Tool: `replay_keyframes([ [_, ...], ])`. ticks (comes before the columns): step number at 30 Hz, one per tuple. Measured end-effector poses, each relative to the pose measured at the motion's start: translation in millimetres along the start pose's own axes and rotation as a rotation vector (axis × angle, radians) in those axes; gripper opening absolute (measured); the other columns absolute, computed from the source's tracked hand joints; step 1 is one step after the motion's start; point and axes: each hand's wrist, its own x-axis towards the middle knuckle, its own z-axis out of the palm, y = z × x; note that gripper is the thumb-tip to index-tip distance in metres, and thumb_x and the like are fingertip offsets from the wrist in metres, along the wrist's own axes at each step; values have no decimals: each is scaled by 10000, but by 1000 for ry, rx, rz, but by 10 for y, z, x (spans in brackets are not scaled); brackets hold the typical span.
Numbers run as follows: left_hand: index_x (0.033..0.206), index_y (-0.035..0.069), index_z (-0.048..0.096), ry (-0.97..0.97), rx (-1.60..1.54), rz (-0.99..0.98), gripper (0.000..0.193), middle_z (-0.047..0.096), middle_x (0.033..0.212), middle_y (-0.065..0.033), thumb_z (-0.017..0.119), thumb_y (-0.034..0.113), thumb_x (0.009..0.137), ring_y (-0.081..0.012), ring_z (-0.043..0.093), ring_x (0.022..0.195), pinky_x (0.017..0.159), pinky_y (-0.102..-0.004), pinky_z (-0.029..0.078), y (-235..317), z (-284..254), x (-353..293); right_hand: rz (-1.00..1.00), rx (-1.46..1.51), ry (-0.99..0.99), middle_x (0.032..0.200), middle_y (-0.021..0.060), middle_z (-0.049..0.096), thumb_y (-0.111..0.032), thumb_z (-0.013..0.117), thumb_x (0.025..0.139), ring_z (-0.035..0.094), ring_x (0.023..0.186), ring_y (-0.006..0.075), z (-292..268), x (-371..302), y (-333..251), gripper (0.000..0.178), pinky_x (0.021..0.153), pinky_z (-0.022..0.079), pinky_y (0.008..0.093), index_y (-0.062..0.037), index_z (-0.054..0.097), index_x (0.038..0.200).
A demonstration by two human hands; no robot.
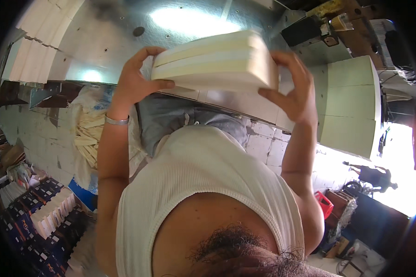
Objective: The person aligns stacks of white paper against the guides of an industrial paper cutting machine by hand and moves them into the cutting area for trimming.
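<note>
- Pinching one end: left grip (141, 78), thumb along the lower near edge, fingers behind.
- Right grip (295, 87): clasping the opposite end, thumb below, fingers around the side.
- Paper block (203, 62): thick, layered cream and white, between both grips, at the near edge of the desk; contact with the desk cannot be told.
- Desk (120, 44): grey metal, small dark holes, bright reflections.
- Paper stacks (46, 23): pale, upper left.
- Large pale stack (349, 108): layered, beyond the right grip.
- Bracelet (117, 121): silvery, on the left wrist.
- Clear bag (85, 106): cream strips (88, 134) inside, left of the person.
- Dark blue packages (41, 189): piled, lower left.
- Red object (325, 205): lower right, kind unclear.
</note>
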Motion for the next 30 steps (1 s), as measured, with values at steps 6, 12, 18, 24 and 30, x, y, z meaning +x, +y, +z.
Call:
replay_keyframes([
  [6, 1237, 70, 692, -290, -6, 137, 681, 719, 1199, -22, 974, 76, 616, -173, 644, 1149, 1083, -353, 477, 465, 344, 530, 633, 130, 127, 1204, 155, 712, -146, 917, 735, 681, 1114, 322, 479, -1267, 253, 665, 976, 519, 403, -34, 613, 1315],
  [12, 1186, 70, 706, -520, -8, 247, 651, 730, 1143, -38, 977, 88, 595, -181, 656, 1105, 1063, -342, 481, 716, 853, 924, 768, 124, 273, 1129, 145, 748, -128, 909, 760, 711, 1018, 282, 627, -1901, 222, 488, 926, 542, 382, -16, 709, 1190],
  [18, 1203, 67, 692, -617, 33, 218, 680, 722, 1152, -39, 989, 151, 597, -189, 654, 1118, 1061, -353, 482, 723, 1163, 1093, 796, 236, 398, 1079, 116, 765, -106, 898, 766, 724, 975, 248, 782, -2158, 358, 393, 864, 558, 374, -17, 747, 1118],
  [24, 1226, 93, 692, -698, -34, 103, 638, 709, 1200, -72, 973, 250, 675, -264, 644, 1183, 1068, -397, 456, 333, 1263, 963, 711, 324, 384, 1010, 95, 772, -108, 878, 776, 722, 940, 273, 822, -2031, 370, 294, 834, 556, 404, -47, 777, 1045],
  [30, 1339, 135, 618, -610, 244, 272, 691, 644, 1313, -80, 912, 335, 746, -284, 517, 1342, 1155, -453, 286, -93, 1436, 655, 481, -109, 334, 1031, 106, 766, -237, 826, 853, 687, 894, 370, 977, -2037, 432, 272, 824, 491, 487, -103, 780, 1085],
])
